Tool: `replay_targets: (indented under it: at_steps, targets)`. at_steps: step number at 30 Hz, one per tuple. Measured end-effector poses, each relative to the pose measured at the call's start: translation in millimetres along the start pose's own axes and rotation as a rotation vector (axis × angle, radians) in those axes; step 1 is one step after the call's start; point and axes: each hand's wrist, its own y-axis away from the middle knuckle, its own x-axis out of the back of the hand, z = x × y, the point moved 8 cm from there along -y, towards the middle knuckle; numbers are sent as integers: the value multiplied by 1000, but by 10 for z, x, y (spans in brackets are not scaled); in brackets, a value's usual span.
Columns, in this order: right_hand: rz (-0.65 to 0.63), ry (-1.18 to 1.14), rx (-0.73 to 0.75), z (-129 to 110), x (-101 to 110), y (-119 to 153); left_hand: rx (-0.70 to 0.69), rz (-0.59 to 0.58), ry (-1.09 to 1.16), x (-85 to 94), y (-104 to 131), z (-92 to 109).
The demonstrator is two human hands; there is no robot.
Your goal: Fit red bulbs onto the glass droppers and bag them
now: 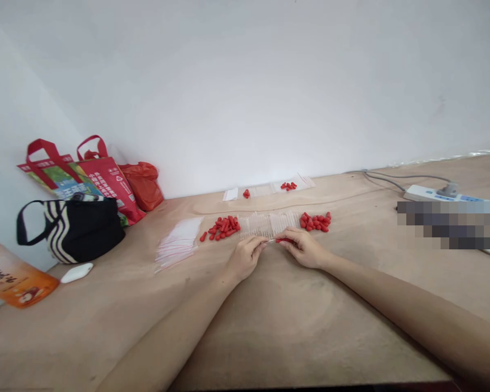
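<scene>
Red bulb (283, 240) pinched in the fingertips of the right hand (304, 247); left hand (247, 256) grips a thin clear tube (271, 240) between thumb and fingers; tube lies crosswise between both hands, its right end at the bulb; can't tell how far in it sits. Just beyond the fingers: row of clear tubes (255, 224) on the wooden table (269, 326); left pile of red bulbs (224, 226) and right pile of red bulbs (315, 221) flank it; plastic bags (177, 242) fanned left of that. Farther back, near the wall (269, 98): small clump of red bulbs (289, 186); far right, power strip (424, 193); far left, black bag (98, 228), white case (77, 273), orange pouch (20, 283).
</scene>
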Motion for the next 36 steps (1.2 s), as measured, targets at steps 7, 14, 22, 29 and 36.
replay_targets:
  at_steps: [7, 14, 22, 29, 36]
  targets:
    - [2, -14, -16, 52, -16, 6, -43, 27, 10, 18, 1, 30]
    - [6, 41, 17, 21, -17, -3, -100, 32, 12, 7, 9, 55]
    - [32, 7, 48, -6, 9, 23, -166, 20, 38, -9, 27, 75]
    - [1, 26, 85, -79, 1, 32, -237, 6, -28, -34, 59, 109]
    - [9, -190, -99, 175, -23, 17, -312, 70, -120, -19, 57, 160]
